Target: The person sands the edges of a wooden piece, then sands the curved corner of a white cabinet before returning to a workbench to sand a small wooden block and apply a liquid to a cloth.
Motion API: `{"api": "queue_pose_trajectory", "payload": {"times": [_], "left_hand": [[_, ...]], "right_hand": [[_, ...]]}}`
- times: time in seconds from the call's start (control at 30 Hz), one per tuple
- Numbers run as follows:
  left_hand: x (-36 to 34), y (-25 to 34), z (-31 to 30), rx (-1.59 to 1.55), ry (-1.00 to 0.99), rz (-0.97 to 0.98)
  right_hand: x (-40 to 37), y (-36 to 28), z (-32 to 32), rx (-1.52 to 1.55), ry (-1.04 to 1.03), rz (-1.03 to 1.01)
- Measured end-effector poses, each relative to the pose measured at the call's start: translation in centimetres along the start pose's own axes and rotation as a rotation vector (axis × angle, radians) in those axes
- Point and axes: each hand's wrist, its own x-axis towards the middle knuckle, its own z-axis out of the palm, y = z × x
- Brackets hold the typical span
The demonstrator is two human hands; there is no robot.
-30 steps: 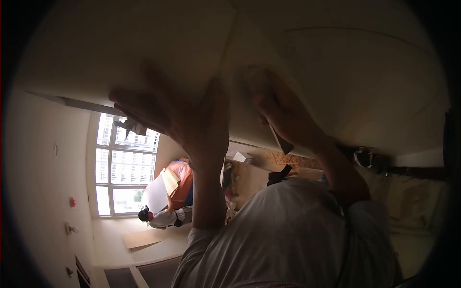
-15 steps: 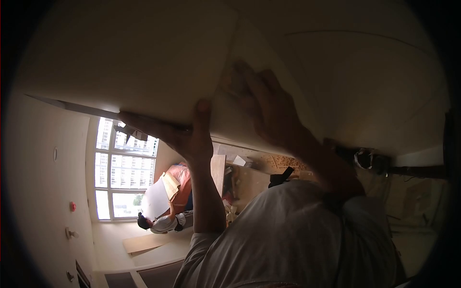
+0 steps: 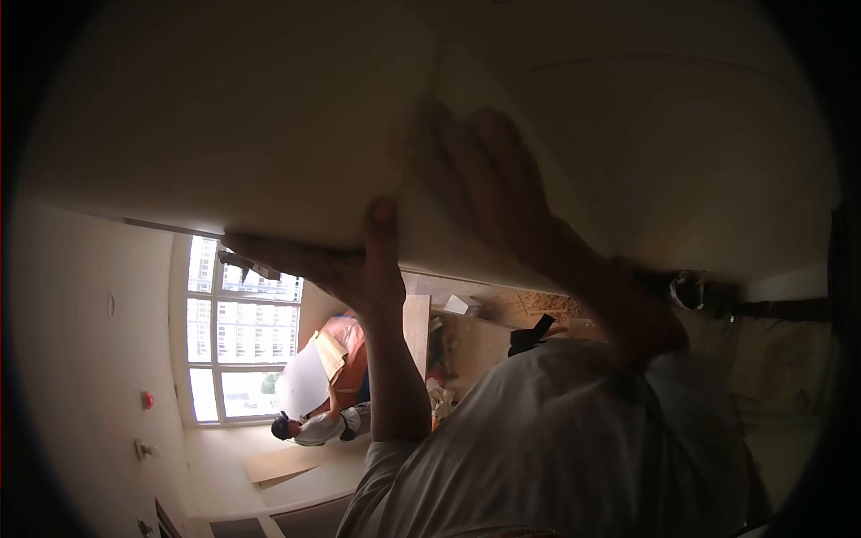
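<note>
A large pale panel [image 3: 269,134] spans the upper part of the view, dim and in shadow. My left hand [image 3: 345,264] is at its lower edge, thumb up against the face and fingers stretched along the edge, apart from the thumb. My right hand [image 3: 489,179] lies against the panel's face, right of the left thumb, near a faint seam. Its fingers are blurred and dark, so whatever may be under them cannot be made out.
Another person [image 3: 314,429] is at the lower left, near a window [image 3: 242,332], a red-orange covering [image 3: 348,345] and a board [image 3: 282,464]. A dark bar [image 3: 780,310] juts in at the right.
My right hand has shifted slightly on the panel, its fingers a bit straighter. The window and the other person appear slightly further right and lower, as the view has shifted.
</note>
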Motion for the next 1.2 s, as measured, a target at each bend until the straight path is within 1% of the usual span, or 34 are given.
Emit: {"api": "queue_pose_trajectory", "payload": {"times": [0.07, 0.13, 0.2, 0.23, 0.27, 0.3, 0.33, 0.37, 0.4, 0.43, 0.53, 0.6, 0.63, 0.7, 0.73, 0.8, 0.83, 0.9, 0.93, 0.97, 1.0, 1.03, 1.07, 1.1, 1.13, 1.17, 1.2], "left_hand": [[0.0, 0.1, -0.1, -0.021, 0.000, -0.024], [-0.5, -1.1, 0.3, 0.134, 0.089, 0.035], [0.1, -0.4, 0.3, 0.093, 0.096, 0.044], [0.1, -0.1, 0.1, 0.055, 0.092, 0.052], [-0.3, -0.5, -0.6, 0.061, 0.076, 0.054], [-0.6, -1.3, -1.3, 0.136, 0.003, 0.080], [-0.5, -1.5, -1.5, 0.206, -0.059, 0.106], [-0.5, -1.4, -1.3, 0.203, -0.059, 0.110], [-0.3, -0.9, -1.2, 0.210, -0.023, 0.100], [-0.3, -0.6, -1.1, 0.218, 0.013, 0.088], [-0.7, -0.6, -0.9, 0.176, 0.078, 0.079], [-0.6, -0.9, -0.5, 0.153, 0.099, 0.095], [-0.7, -1.0, -0.7, 0.133, 0.123, 0.111], [-0.6, -0.6, -1.0, 0.154, 0.113, 0.100], [-0.4, -0.4, -0.9, 0.171, 0.112, 0.085], [-0.1, -0.2, -1.4, 0.190, 0.085, 0.107], [0.0, -0.2, -1.6, 0.212, 0.050, 0.129], [0.1, -0.3, -1.8, 0.219, 0.058, 0.158], [0.2, -0.3, -1.9, 0.218, 0.068, 0.193], [0.1, -0.3, -1.6, 0.218, 0.070, 0.195], [-0.1, -0.3, -1.3, 0.159, 0.121, 0.145], [-0.3, -0.2, -1.2, 0.102, 0.172, 0.093], [-0.2, -0.1, -1.5, 0.100, 0.174, 0.096], [0.1, -0.1, -1.7, 0.167, 0.135, 0.129], [0.3, -0.1, -1.8, 0.238, 0.089, 0.158], [0.3, 0.1, -1.6, 0.237, 0.089, 0.158], [0.2, 0.2, -1.4, 0.163, 0.126, 0.136]], "right_hand": [[0.1, 0.6, 0.5, -0.024, -0.005, 0.004], [-0.6, 0.8, 0.9, -0.043, -0.015, -0.004], [-2.5, 0.0, 0.7, 0.282, -0.108, 0.355], [-2.1, 0.2, 0.6, 0.282, -0.108, 0.359], [-1.5, 0.4, 0.4, 0.208, -0.077, 0.280], [-1.1, 0.6, 0.3, 0.130, -0.042, 0.193], [-0.9, 0.7, 0.1, 0.126, -0.038, 0.190], [-0.9, 0.7, 0.0, 0.192, -0.065, 0.293], [-0.9, 0.6, -0.2, 0.256, -0.092, 0.396], [-1.2, 0.4, -0.2, 0.254, -0.090, 0.395], [-2.2, 0.6, 1.2, 0.257, -0.027, 0.363], [-1.7, 2.3, 3.3, 0.152, 0.040, 0.276], [-0.9, 2.4, 2.9, 0.154, 0.037, 0.282], [1.6, 2.8, 1.2, 0.096, -0.097, 0.223], [1.1, 2.2, 1.0, 0.091, -0.092, 0.219], [-1.2, 0.2, 0.7, 0.245, -0.136, 0.374], [-1.4, 0.3, 0.6, 0.250, -0.140, 0.377], [-1.4, 0.4, -0.1, 0.286, -0.076, 0.287], [-1.2, 0.7, 0.0, 0.290, -0.074, 0.296], [-0.5, 1.6, 0.4, 0.164, -0.115, 0.239], [-0.1, 2.0, 0.5, 0.037, -0.156, 0.183], [-0.1, 1.7, 0.4, 0.038, -0.156, 0.181], [-0.2, 1.3, 0.4, 0.146, -0.188, 0.304], [-0.2, 1.1, 0.3, 0.249, -0.213, 0.423], [-1.0, 0.5, 0.1, 0.243, -0.208, 0.422], [-2.2, -0.4, -0.2, 0.237, -0.202, 0.366], [-2.9, -1.0, -0.4, 0.233, -0.198, 0.312]]}}
